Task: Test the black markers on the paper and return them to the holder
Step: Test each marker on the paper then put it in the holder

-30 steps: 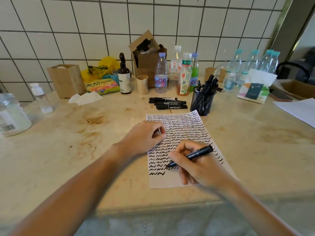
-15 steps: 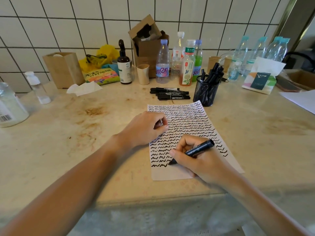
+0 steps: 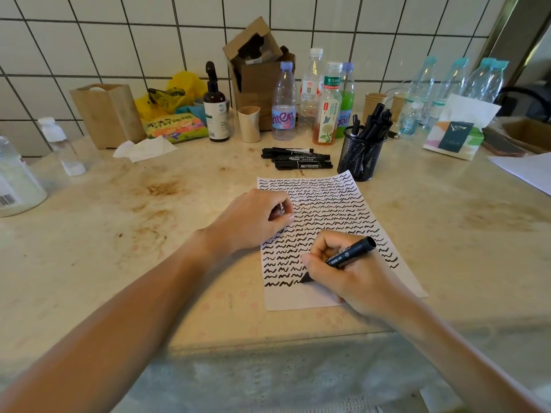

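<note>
A white paper (image 3: 328,204) lies on the counter, covered in rows of black squiggles. My right hand (image 3: 343,281) grips an uncapped black marker (image 3: 351,253), its tip touching the paper at the end of the lowest row. My left hand (image 3: 253,219) rests curled on the paper's left edge, and a small dark piece, apparently the marker cap (image 3: 278,208), shows between its fingers. Several capped black markers (image 3: 298,158) lie side by side beyond the paper. A black mesh holder (image 3: 359,159) with several markers standing in it is at the paper's far right corner.
Behind the loose markers stand drink bottles (image 3: 284,105), a brown spray bottle (image 3: 216,108), a small cup (image 3: 250,123) and an open cardboard box (image 3: 256,70). A tissue pack (image 3: 456,135) sits at right, a crumpled tissue (image 3: 146,149) at left. The counter's front edge (image 3: 268,338) runs below my hands.
The marker tip has crept rightward along the lowest row, lengthening the squiggle. My left hand has stayed in place on the paper. The view has shifted slightly.
</note>
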